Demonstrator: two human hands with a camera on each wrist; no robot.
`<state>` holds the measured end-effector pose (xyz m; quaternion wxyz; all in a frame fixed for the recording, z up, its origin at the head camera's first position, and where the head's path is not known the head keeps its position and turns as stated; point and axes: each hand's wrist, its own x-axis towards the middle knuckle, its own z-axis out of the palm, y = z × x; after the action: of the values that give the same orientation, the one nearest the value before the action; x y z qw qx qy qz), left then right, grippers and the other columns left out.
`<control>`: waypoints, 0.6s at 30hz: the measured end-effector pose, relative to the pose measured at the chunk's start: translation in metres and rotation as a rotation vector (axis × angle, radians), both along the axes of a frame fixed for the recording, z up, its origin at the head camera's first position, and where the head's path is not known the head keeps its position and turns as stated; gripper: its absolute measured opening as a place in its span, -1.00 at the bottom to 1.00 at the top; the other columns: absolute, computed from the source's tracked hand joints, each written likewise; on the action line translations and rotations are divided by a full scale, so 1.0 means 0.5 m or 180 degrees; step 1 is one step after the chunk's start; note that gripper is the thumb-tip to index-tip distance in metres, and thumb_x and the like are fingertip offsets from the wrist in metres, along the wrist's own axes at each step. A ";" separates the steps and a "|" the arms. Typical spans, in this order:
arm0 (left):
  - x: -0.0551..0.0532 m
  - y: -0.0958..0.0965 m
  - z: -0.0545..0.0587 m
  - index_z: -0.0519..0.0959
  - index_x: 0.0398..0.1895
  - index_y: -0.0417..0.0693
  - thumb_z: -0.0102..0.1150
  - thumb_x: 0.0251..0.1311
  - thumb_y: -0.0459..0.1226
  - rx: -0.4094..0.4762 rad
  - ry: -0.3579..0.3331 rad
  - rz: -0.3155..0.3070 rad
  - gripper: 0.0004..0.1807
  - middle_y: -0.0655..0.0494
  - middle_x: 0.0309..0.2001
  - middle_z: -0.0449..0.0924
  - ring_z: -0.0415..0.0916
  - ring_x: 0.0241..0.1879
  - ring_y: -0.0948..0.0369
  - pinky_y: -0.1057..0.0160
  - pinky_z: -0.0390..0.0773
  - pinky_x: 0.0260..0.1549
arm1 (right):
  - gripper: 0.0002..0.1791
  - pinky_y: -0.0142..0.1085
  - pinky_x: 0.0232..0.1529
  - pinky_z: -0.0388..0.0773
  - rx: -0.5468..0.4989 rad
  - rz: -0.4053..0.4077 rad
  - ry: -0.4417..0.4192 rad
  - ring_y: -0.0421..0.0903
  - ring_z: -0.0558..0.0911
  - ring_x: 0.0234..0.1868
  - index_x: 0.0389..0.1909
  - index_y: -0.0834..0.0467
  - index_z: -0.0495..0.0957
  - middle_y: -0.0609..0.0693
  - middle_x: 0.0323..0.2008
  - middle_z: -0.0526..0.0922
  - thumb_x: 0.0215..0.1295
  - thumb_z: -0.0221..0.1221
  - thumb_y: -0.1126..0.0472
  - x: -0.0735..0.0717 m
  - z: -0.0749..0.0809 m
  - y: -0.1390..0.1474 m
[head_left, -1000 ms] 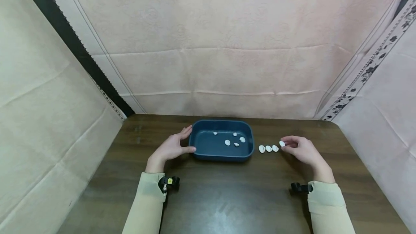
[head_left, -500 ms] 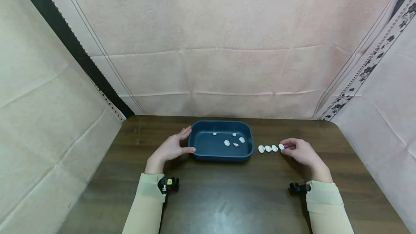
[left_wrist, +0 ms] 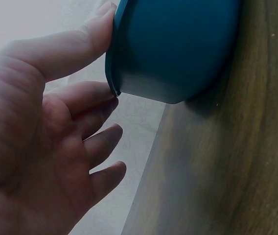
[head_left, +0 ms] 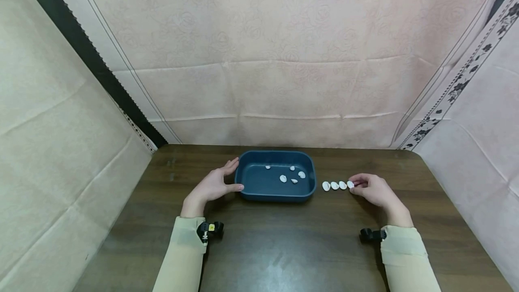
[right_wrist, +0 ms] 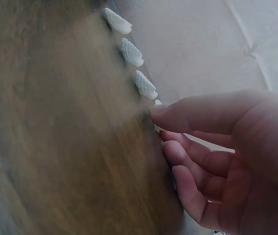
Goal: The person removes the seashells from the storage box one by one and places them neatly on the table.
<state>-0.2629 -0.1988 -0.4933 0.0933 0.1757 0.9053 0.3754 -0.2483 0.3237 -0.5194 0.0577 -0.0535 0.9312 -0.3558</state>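
Observation:
At the right end of a short row on the table, my right hand (head_left: pixel 375 190) pinches a white seashell (head_left: pixel 350 184) between thumb and fingers. Three more ribbed white seashells (head_left: pixel 334 185) lie in line to its left; the right wrist view shows the ridges of the nearest shell (right_wrist: pixel 146 85). Most of the pinched shell hides behind the thumb there. My left hand (head_left: pixel 212 185) rests at the left end of a dark blue rectangular tray (head_left: pixel 259 189), thumb and forefinger spread against its rim. Inside the tray lie several small white shells (head_left: pixel 283 178).
The brown wooden table (head_left: pixel 279 238) runs back to a pale cloth wall (head_left: pixel 284 93). Cloth also hangs on the left and right sides. Black wrist cameras sit on both sleeves, close over the tabletop.
The right hand has lowered the pinched seashell and brought it slightly left, into line with the other three. The left hand stays at the tray.

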 end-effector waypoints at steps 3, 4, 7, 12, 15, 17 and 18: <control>0.000 0.001 0.000 0.12 0.74 0.03 0.46 0.37 -0.06 0.0004 -0.0001 0.0013 -0.01 0.10 0.73 -0.03 -0.15 0.70 0.00 -0.28 0.08 0.55 | -0.67 -0.17 -0.10 0.58 -0.0005 0.0032 0.0041 -0.07 0.69 -0.14 0.08 0.28 0.71 0.06 -0.15 0.75 0.41 0.41 0.20 0.000 0.000 -0.001; 0.000 0.001 0.001 0.12 0.74 0.03 0.46 0.37 -0.06 0.0003 -0.0002 0.0016 -0.01 0.10 0.73 -0.03 -0.15 0.70 0.00 -0.29 0.08 0.55 | -0.68 -0.18 -0.10 0.59 -0.0010 0.0026 0.0050 -0.07 0.69 -0.15 0.08 0.28 0.71 0.06 -0.15 0.75 0.40 0.41 0.21 -0.001 0.000 -0.001; 0.000 0.001 0.001 0.12 0.74 0.04 0.46 0.37 -0.05 0.0002 -0.0001 0.0022 -0.01 0.10 0.73 -0.03 -0.15 0.70 0.00 -0.30 0.08 0.55 | -0.68 -0.18 -0.10 0.59 -0.0005 0.0050 0.0073 -0.07 0.69 -0.15 0.08 0.29 0.71 0.06 -0.16 0.75 0.40 0.40 0.22 -0.002 0.000 0.000; 0.000 -0.001 -0.001 0.12 0.74 0.04 0.45 0.37 -0.03 -0.0027 0.0026 0.0017 -0.01 0.07 0.73 -0.02 -0.14 0.70 -0.01 -0.32 0.10 0.54 | -0.69 -0.12 -0.07 0.59 -0.0005 0.0048 0.0056 -0.05 0.69 -0.13 0.08 0.27 0.71 0.03 -0.15 0.75 0.39 0.40 0.23 -0.004 -0.002 0.000; -0.002 -0.002 -0.003 0.12 0.74 0.02 0.45 0.38 -0.03 -0.0039 0.0049 0.0009 -0.01 0.02 0.73 -0.01 -0.12 0.70 -0.05 -0.35 0.11 0.52 | -0.69 -0.11 -0.06 0.59 -0.0004 0.0052 0.0057 -0.05 0.69 -0.13 0.07 0.27 0.71 0.03 -0.15 0.75 0.39 0.40 0.23 -0.004 -0.002 0.000; -0.001 -0.001 -0.003 0.13 0.74 0.02 0.45 0.38 -0.04 -0.0036 0.0042 0.0010 -0.01 0.02 0.73 -0.01 -0.12 0.70 -0.04 -0.34 0.10 0.53 | -0.69 -0.11 -0.06 0.59 0.0003 0.0056 0.0063 -0.05 0.69 -0.13 0.07 0.27 0.71 0.03 -0.15 0.74 0.39 0.40 0.23 -0.003 -0.003 0.000; -0.002 -0.001 -0.003 0.13 0.74 0.02 0.45 0.38 -0.04 -0.0036 0.0043 0.0007 -0.02 0.00 0.73 -0.01 -0.12 0.70 -0.05 -0.35 0.11 0.52 | -0.69 -0.11 -0.06 0.59 0.0004 0.0059 0.0066 -0.05 0.69 -0.13 0.07 0.27 0.71 0.03 -0.15 0.74 0.39 0.40 0.23 -0.003 -0.003 0.000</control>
<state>-0.2637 -0.1994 -0.4950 0.0878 0.1766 0.9082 0.3693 -0.2498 0.3239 -0.5207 0.0514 -0.0657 0.9315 -0.3542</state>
